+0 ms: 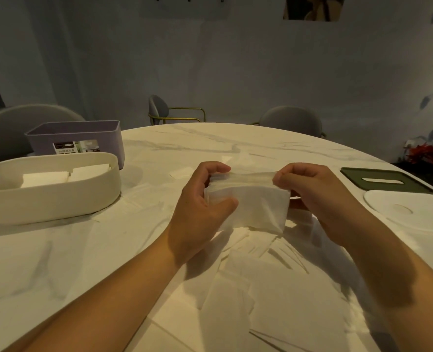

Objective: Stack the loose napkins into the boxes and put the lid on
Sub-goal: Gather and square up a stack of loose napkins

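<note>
A thick stack of white napkins (256,207) is held just above the table's middle. My left hand (200,209) grips its left end, thumb in front and fingers curled over the top. My right hand (317,196) pinches the top right edge. More loose napkins (248,288) lie spread on the table below my hands. A cream oval box (50,199) at the left holds two napkin stacks. Behind it stands a purple box (83,138). At the right lie a dark green lid (388,181) with a slot and a white oval lid (413,209).
The round marble table (261,146) ends in a curved far edge. Grey chairs (159,107) stand behind it. A plant with red flowers (426,151) is at the far right. A few single napkins (182,171) lie beyond my hands.
</note>
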Tool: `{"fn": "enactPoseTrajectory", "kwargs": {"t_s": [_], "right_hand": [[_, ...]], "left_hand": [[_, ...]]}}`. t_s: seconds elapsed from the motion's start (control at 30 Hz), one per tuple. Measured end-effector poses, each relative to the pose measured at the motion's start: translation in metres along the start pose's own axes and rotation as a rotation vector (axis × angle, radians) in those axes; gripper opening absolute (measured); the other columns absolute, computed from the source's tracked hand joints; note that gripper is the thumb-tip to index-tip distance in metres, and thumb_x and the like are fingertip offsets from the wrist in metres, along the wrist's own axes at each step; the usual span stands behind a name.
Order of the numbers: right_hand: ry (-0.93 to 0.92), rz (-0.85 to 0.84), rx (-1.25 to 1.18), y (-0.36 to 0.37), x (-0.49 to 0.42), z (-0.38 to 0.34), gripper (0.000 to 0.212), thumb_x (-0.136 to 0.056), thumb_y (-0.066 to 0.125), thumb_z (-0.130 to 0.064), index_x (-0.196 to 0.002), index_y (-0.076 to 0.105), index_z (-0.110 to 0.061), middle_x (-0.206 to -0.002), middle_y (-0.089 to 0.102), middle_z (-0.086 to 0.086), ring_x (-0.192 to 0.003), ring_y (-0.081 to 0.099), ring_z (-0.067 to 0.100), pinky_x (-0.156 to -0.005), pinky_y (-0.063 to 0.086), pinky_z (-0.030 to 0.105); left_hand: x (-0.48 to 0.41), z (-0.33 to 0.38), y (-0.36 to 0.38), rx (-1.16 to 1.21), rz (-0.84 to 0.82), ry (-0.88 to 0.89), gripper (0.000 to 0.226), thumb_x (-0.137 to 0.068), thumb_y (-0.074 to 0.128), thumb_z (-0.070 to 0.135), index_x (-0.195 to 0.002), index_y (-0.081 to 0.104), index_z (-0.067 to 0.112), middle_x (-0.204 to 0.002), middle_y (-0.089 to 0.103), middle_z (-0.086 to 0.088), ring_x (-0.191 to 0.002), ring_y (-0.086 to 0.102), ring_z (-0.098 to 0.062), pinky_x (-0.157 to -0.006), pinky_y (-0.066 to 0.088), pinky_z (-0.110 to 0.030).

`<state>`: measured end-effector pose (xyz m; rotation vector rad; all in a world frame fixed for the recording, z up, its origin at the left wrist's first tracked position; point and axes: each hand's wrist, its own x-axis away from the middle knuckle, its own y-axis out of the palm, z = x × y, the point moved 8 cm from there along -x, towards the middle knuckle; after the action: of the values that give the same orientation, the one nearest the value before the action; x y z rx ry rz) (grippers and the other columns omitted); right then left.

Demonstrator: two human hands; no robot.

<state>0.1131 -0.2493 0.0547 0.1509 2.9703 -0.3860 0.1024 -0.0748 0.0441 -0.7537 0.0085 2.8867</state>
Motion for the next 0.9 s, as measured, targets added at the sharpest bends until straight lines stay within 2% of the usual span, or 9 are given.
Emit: {"fn": "enactPoseTrajectory", "kwargs": {"t_s": [0.07,0.13,0.27,0.37,0.43,0.53,0.67,0.8,0.9], "right_hand": [[-0.024,0.011,-0.042,0.000,0.000,-0.003,0.012,-0.092,0.058,-0.023,-0.082,0.065,-0.020,-0.093,0.067,-0.001,-0.086,0.065,0.020,-0.061,0.056,0.020],[-0.072,0.057,-0.034,-0.004,-0.001,-0.008,0.012,-0.093,0.056,-0.031,-0.087,0.060,-0.021,-0.099,0.065,-0.005,-0.092,0.064,0.020,-0.072,0.056,0.025],[-0.196,0.143,0.114,-0.013,-0.001,-0.019,0.011,-0.090,0.058,-0.035,-0.083,0.058,-0.027,-0.100,0.063,-0.011,-0.097,0.061,0.016,-0.091,0.051,0.037],[-0.224,0.114,0.213,-0.013,0.001,-0.019,0.008,-0.086,0.063,-0.034,-0.082,0.060,-0.028,-0.099,0.062,-0.014,-0.093,0.059,0.010,-0.087,0.049,0.030],[-0.209,0.057,0.264,-0.009,0.001,-0.016,0.009,-0.082,0.068,-0.033,-0.082,0.061,-0.028,-0.104,0.062,-0.011,-0.094,0.059,0.011,-0.077,0.049,0.023],[-0.177,-0.008,0.333,-0.003,0.000,-0.011,0.016,-0.077,0.075,-0.027,-0.082,0.061,-0.030,-0.101,0.062,-0.011,-0.094,0.060,0.013,-0.067,0.051,0.022],[-0.169,0.008,0.331,-0.005,0.000,-0.010,0.023,-0.075,0.078,-0.024,-0.082,0.059,-0.035,-0.099,0.061,-0.012,-0.091,0.060,0.011,-0.057,0.048,0.016],[-0.168,-0.005,0.314,-0.004,0.000,-0.010,0.025,-0.076,0.078,-0.026,-0.083,0.057,-0.038,-0.105,0.060,-0.011,-0.094,0.059,0.012,-0.058,0.046,0.014],[-0.180,-0.027,0.297,-0.002,0.000,-0.010,0.027,-0.076,0.078,-0.023,-0.085,0.057,-0.038,-0.107,0.059,-0.012,-0.095,0.059,0.012,-0.062,0.048,0.015]], "left_hand": [[0.000,-0.002,0.001,0.003,-0.005,-0.024,0.042,-0.084,0.063,-0.002,-0.102,0.049,0.034,-0.103,0.052,0.018,-0.088,0.060,-0.001,-0.064,0.051,-0.013],[0.001,-0.003,0.002,0.007,-0.007,-0.045,0.041,-0.085,0.062,-0.002,-0.101,0.049,0.033,-0.105,0.052,0.015,-0.090,0.059,-0.011,-0.064,0.051,-0.013],[0.001,-0.003,0.002,0.003,-0.005,-0.060,0.040,-0.085,0.060,-0.003,-0.100,0.049,0.032,-0.104,0.051,0.015,-0.088,0.059,-0.010,-0.062,0.050,-0.012],[0.001,-0.004,0.002,0.015,-0.014,-0.073,0.043,-0.085,0.059,-0.005,-0.100,0.048,0.034,-0.101,0.051,0.018,-0.080,0.060,0.008,-0.061,0.050,-0.011],[0.001,-0.005,0.002,0.025,-0.013,-0.077,0.046,-0.085,0.059,-0.006,-0.101,0.047,0.035,-0.102,0.051,0.018,-0.077,0.058,0.014,-0.061,0.050,-0.012],[0.000,-0.006,-0.001,0.016,0.009,-0.062,0.049,-0.084,0.061,-0.006,-0.103,0.047,0.038,-0.104,0.052,0.018,-0.085,0.060,0.003,-0.065,0.050,-0.011],[-0.002,-0.008,-0.004,0.036,0.051,-0.080,0.053,-0.084,0.062,-0.005,-0.107,0.044,0.039,-0.106,0.050,0.021,-0.094,0.055,-0.010,-0.069,0.052,-0.009],[-0.002,-0.006,-0.005,0.009,0.052,-0.060,0.054,-0.083,0.062,-0.006,-0.107,0.043,0.038,-0.105,0.048,0.021,-0.096,0.054,-0.011,-0.073,0.052,-0.012],[-0.002,-0.003,-0.005,-0.013,0.048,-0.031,0.052,-0.083,0.062,-0.009,-0.104,0.044,0.036,-0.104,0.047,0.021,-0.093,0.054,-0.008,-0.064,0.050,-0.007]]}}
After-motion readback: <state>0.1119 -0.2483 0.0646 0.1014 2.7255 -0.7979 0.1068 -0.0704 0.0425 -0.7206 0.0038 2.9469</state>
